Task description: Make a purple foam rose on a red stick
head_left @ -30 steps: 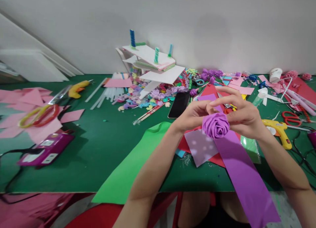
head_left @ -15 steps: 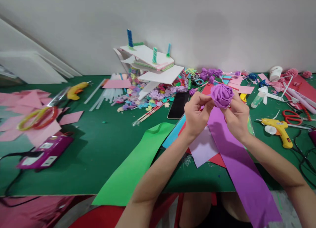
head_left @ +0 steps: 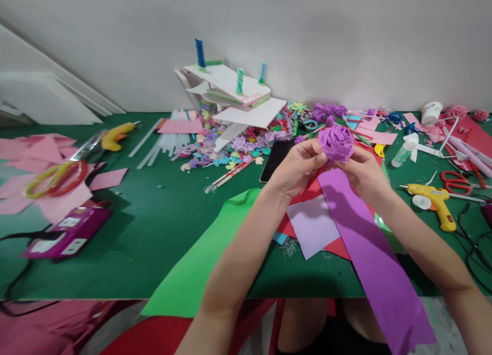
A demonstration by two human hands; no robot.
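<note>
Since the earlier frame the rose (head_left: 336, 143) has dropped slightly, staying right of center. Left hand (head_left: 298, 166) and right hand (head_left: 361, 171) both pinch its base; the strip (head_left: 369, 247) trails toward the lower right. Light, soft foam that likely unrolls easily, so the base is the place to grip.

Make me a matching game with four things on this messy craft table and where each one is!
Things:
1. purple foam rose
2. yellow glue gun
3. red scissors
4. black phone

Places:
A. flat on the table, left of the left hand
B. held in both hands
C. far right, beyond the glue gun
D. right of the right hand

Pairs: 1-B, 2-D, 3-C, 4-A
</note>
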